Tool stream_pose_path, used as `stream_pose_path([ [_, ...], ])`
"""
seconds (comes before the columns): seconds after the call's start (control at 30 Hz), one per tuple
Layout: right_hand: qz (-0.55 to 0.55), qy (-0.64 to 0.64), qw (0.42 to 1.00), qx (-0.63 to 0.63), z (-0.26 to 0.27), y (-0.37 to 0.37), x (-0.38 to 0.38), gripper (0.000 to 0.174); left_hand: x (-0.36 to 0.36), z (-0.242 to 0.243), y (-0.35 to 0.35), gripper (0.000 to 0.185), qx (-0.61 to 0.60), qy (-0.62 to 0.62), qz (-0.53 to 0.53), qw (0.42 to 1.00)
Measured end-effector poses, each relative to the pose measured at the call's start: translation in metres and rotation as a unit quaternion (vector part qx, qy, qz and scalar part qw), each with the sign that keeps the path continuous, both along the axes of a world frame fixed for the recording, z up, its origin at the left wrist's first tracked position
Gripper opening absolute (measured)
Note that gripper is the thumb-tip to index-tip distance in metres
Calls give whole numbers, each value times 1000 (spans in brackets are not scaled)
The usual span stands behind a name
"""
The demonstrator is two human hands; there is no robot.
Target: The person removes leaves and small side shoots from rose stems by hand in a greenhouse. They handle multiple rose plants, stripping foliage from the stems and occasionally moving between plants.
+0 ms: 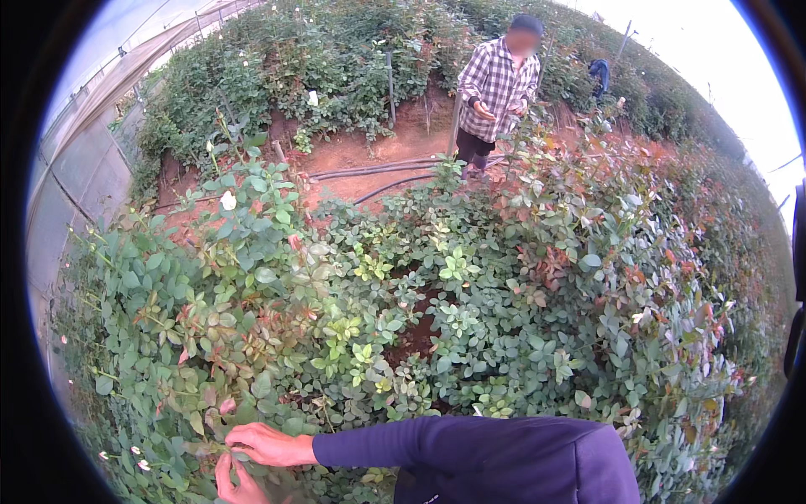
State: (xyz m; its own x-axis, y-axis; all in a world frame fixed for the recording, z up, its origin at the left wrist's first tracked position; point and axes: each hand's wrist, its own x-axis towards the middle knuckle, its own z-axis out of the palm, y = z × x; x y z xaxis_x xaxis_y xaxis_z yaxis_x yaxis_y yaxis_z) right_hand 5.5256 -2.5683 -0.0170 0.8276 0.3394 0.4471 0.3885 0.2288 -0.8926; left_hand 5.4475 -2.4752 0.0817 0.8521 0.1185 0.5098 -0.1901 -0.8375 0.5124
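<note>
My right hand (pixel 267 444) reaches across from the right in a dark blue sleeve (pixel 378 440). Its thumb and fingers are pinched together on a green rose stem (pixel 217 448) among the leaves. Just below, close to the right fingertips, is my left hand (pixel 239 484), its finger and thumb pointing up towards the same spot. Whether the left fingertips grip the stem is hidden by the leaves and the right hand. A pink rosebud (pixel 228 406) stands just above the right hand, with broad green leaves around it.
Dense rose bushes (pixel 491 327) surround me. White rosebuds (pixel 143 465) show at lower left. Ahead, a person in a checked shirt (pixel 494 88) stands on a reddish soil path (pixel 352 154) crossed by black hoses (pixel 384 169). Plastic greenhouse sheeting (pixel 88 170) runs along the left.
</note>
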Motion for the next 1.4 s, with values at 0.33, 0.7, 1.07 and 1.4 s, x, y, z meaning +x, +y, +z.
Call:
stream_pose_path([
  [0.33, 10, 2, 999, -31, 5, 11, -7, 10, -45, 25, -20, 20, -219, 46, 147, 964],
  [0.7, -57, -21, 998, -19, 5, 40, -19, 15, -118, 9, -52, 14, -290, 57, -7, 955],
  [1.07, 18, 161, 987, -10, -5, -57, -56, 10, -135, 4, -95, 19, -322, 158, 23, 933],
  [1.4, 86, 184, 979, -32, -37, -146, -4, 17, -57, -7, -164, 17, -237, 157, 20, 958],
])
